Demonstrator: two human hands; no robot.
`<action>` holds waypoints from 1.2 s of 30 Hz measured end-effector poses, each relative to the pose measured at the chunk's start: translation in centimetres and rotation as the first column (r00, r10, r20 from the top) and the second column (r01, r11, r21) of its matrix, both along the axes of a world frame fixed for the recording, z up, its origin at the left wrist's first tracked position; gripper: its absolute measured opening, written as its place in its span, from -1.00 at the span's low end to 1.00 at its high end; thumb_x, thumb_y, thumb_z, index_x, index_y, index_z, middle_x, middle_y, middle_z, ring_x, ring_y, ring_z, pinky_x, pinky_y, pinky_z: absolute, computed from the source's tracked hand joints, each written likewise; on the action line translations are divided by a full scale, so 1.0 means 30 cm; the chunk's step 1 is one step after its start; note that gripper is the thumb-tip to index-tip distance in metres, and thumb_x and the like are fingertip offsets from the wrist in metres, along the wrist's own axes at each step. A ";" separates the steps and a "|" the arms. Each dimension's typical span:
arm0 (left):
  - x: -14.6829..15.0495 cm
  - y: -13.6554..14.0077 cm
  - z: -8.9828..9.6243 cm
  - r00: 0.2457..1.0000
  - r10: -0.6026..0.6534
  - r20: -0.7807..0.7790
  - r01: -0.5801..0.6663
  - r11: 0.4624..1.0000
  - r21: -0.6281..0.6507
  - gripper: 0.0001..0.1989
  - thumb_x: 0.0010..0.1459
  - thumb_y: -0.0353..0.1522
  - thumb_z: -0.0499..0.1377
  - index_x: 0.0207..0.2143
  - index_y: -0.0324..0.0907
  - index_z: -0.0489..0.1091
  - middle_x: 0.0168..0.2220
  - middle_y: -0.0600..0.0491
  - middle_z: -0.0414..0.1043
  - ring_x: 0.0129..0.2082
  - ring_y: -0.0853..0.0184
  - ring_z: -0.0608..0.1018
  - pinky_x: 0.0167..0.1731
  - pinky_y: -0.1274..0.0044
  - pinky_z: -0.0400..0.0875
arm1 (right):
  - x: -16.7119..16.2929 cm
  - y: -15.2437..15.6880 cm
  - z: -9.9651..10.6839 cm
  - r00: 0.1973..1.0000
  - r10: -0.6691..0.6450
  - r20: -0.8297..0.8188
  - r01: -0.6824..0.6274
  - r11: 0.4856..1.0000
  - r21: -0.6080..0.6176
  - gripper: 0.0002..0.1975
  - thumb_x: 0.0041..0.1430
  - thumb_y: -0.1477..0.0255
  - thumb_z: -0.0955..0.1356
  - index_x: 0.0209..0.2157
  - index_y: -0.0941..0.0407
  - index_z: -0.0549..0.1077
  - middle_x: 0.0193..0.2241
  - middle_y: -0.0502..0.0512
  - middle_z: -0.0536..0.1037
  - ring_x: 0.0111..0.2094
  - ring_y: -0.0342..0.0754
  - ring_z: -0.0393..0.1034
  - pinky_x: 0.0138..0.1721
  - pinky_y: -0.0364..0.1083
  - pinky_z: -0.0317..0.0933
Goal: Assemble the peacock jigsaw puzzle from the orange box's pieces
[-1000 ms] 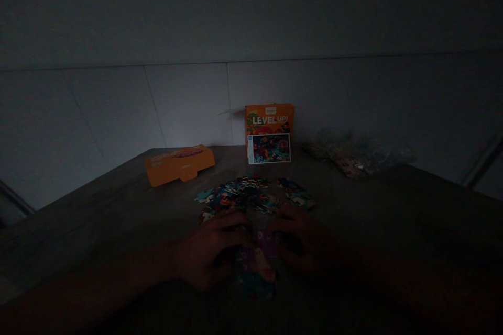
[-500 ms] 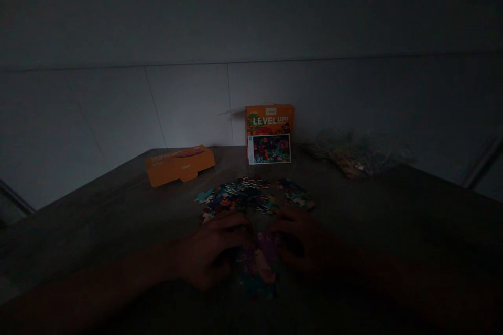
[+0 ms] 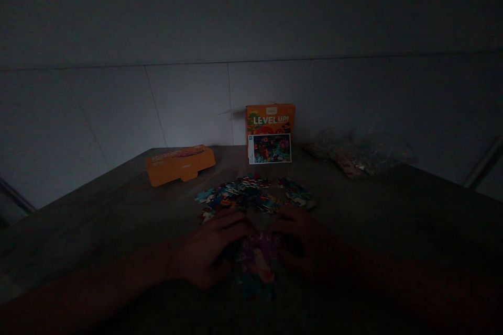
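Left hand point(image 3: 206, 254) and right hand point(image 3: 301, 241), both half-curled, are flanking the joined puzzle pieces point(image 3: 262, 267) on the desk point(image 3: 377, 214), before the loose pile point(image 3: 239, 193). Darkness is hiding any grip. Judgement: bracing one side while pressing seams flat should be working best.

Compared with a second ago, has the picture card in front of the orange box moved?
No. The picture card shows no visible shift either way against the vertical wall seam.

Cardboard-looking puzzle pieces point(image 3: 251, 194), matt grey table point(image 3: 118, 204), glossy crinkled plastic wrapping point(image 3: 379, 153)
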State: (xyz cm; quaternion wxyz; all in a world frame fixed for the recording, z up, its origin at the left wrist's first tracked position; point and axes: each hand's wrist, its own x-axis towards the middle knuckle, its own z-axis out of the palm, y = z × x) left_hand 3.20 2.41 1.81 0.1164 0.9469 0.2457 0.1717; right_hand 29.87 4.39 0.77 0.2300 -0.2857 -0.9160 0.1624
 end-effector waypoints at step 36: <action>0.005 0.004 0.004 1.000 -0.001 0.009 0.001 1.000 0.030 -0.44 -0.24 -0.53 0.09 -0.08 -0.16 0.31 -0.11 -0.07 0.32 -0.11 0.11 0.42 -0.14 0.31 0.41 | -0.010 -0.002 -0.002 1.000 -0.005 0.003 0.005 1.000 0.022 -0.72 0.04 0.52 0.37 -0.15 0.12 0.53 -0.25 0.14 0.43 -0.24 0.01 0.33 -0.24 -0.03 0.22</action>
